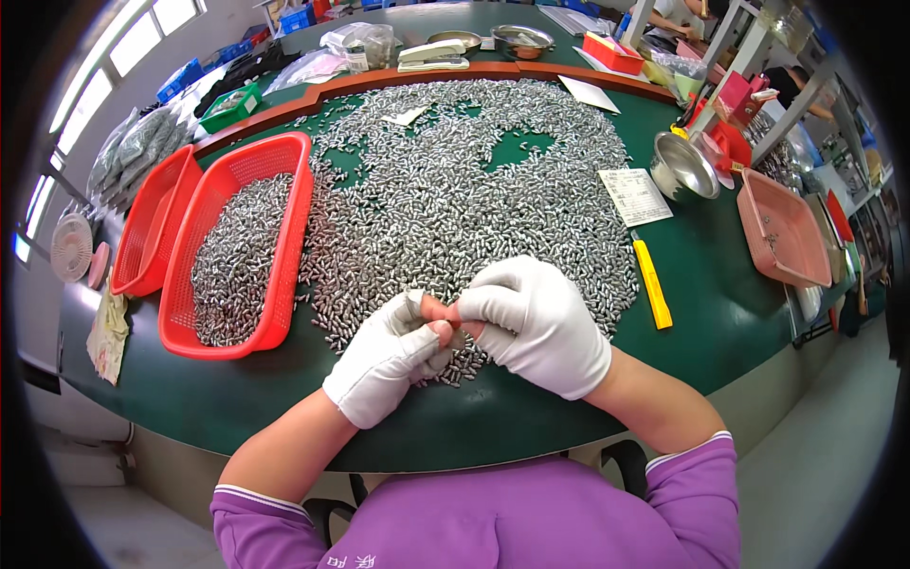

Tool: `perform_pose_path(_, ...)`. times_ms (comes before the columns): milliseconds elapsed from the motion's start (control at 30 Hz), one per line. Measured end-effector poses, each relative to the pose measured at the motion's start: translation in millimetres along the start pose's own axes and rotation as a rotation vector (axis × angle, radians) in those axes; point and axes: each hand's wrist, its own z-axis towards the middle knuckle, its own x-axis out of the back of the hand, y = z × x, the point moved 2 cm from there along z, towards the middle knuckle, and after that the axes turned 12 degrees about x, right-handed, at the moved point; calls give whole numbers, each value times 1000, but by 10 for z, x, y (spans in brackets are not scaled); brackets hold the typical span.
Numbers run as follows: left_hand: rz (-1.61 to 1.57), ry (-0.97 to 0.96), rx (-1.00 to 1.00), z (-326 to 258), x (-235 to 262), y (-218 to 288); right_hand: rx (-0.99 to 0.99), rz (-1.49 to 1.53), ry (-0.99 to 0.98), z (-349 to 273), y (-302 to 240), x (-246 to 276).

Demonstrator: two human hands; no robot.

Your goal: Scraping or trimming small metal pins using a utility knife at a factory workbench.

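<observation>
Both of my hands wear white gloves with bare fingertips and meet over the near edge of a wide spread of small silvery metal parts (455,209). My left hand (391,353) is closed, its thumb and forefinger pinched together. Against it, my right hand (536,322) is closed too, fingers curled and tips touching the left ones. Whatever lies between the fingertips is hidden or too small to make out. To the left, a red perforated basket (301,228) holds a heap of the same metal parts (242,261).
A second red basket (142,228) stands farther left. On the right lie a yellow-handled cutter (652,284), a printed paper slip (635,197), a steel bowl (684,166) and a pink basket (782,232). A brown raised ledge (417,74) bounds the green table's (720,322) far side. People sit beyond.
</observation>
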Motion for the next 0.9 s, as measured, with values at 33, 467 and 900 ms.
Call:
perform_pose_path(33,-21,-13,5,-7,-5,0,-5,-5,3,-4,-4,-3)
perform_pose_path(467,54,-39,-55,30,-3,60,-19,-299,81,61,-22,261)
perform_pose_path(900,1037,683,-449,-718,-115,-123,-978,-794,-169,-1144,30,1124)
